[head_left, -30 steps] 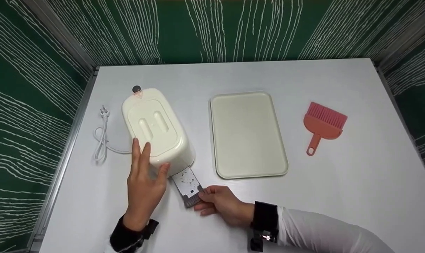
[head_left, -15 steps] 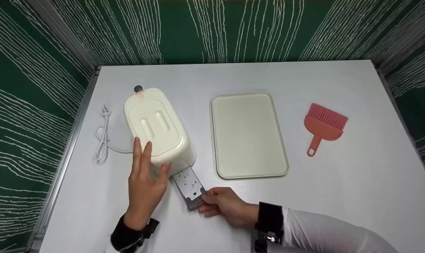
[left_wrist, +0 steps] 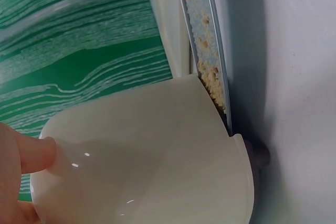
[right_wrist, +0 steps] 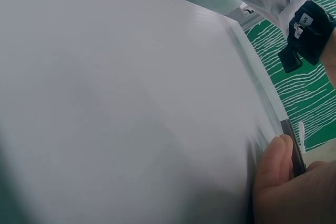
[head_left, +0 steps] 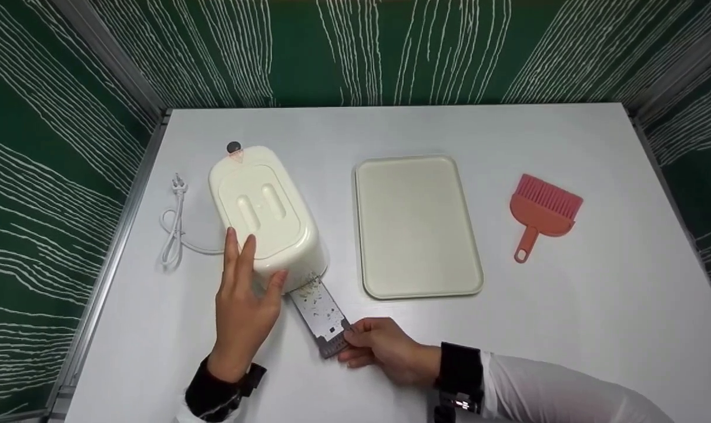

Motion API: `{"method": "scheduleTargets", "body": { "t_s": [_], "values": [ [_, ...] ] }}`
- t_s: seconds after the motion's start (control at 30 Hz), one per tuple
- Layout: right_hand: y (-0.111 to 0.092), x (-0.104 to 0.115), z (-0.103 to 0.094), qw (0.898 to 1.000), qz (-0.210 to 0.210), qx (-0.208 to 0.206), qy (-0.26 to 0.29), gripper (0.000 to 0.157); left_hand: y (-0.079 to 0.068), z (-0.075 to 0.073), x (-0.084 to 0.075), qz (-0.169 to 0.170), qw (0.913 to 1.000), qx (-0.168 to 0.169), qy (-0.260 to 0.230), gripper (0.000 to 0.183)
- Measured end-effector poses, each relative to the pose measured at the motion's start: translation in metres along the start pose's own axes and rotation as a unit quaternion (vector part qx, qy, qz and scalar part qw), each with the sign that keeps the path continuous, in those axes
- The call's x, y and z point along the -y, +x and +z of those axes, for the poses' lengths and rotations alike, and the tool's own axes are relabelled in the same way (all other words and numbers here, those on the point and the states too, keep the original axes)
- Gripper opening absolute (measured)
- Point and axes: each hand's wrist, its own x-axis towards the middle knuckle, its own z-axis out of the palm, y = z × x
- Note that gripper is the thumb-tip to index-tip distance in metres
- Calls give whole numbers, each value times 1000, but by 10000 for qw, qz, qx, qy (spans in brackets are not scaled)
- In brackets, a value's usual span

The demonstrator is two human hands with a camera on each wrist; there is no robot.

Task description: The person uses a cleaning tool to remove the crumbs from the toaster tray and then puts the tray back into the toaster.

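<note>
A cream toaster [head_left: 294, 235] with a slotted lid stands on the left part of the table. My left hand [head_left: 244, 320] rests against its near corner, fingers straight along the top edge and thumb on the near end [left_wrist: 142, 150]. From the bottom of that end a flat crumb tray [head_left: 317, 311] sticks out, its inner part hidden inside the toaster. Crumbs [left_wrist: 211, 85] lie on it, thickest by the opening. The right hand [head_left: 391, 349] pinches the tray's grey outer end between thumb and fingers; the right wrist view shows its dark edge [right_wrist: 294, 148] in the grip.
A pale rectangular tray [head_left: 417, 229] lies right of the toaster. Farther right are a red brush and dustpan [head_left: 543, 211]. The white cord with its plug [head_left: 176, 217] lies left of the toaster. Green walls stand behind and at the sides.
My right hand has drawn the crumb tray farther out, toward the near right, and more crumbs show on it. The left hand stays on the toaster.
</note>
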Motion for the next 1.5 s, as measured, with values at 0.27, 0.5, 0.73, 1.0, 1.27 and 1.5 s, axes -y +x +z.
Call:
{"method": "scheduleTargets", "body": {
  "t_s": [0.27, 0.5, 0.73, 1.0, 1.27, 1.5],
  "values": [
    [-7, 0, -9, 9999, 89, 107, -44, 6, 0, 2, 1, 167, 9998, -109, 24, 75],
    [-13, -2, -17, 9996, 119, 205, -158, 6, -1, 2, 1, 51, 10000, -3, 32, 75],
    [-18, -2, -24, 9993, 146, 230, -248, 7, -1, 2, 2, 102, 9999, -63, 52, 75],
    [-24, -2, -31, 9985, 243, 373, -317, 10, 0, 2, 1, 127, 9998, -87, 108, 75],
    [-29, -2, -40, 9976, 328, 456, -407, 8, 0, 2, 0, 192, 9997, -133, 58, 74],
    [-31, -3, -45, 9968, 339, 494, -530, 9, 1, 2, 0, 195, 9997, -166, 14, 74]
  ]
}}
